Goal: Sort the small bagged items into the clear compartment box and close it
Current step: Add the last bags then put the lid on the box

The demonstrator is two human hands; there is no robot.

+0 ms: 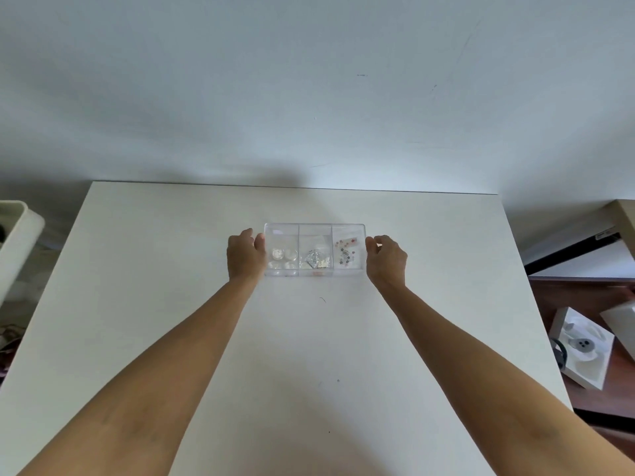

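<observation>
With every bag seemingly sorted, the step in hand looks like closing or setting down the box.
On the white tabletop (171, 304), the clear box (314, 228) holds round pieces, glitter and star bits in its three compartments; the left hand (244, 257) and right hand (386, 261) grasp its two ends. Whether a lid is already on, I cannot tell; next, probably, checking that it is shut.

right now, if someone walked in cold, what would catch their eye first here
First the clear compartment box in the middle of the white table, with round clear pieces in its left section, silvery glitter in the middle and small coloured stars on the right. Next the two bare arms reaching in: the left hand is at the box's left end and the right hand at its right end.
</observation>
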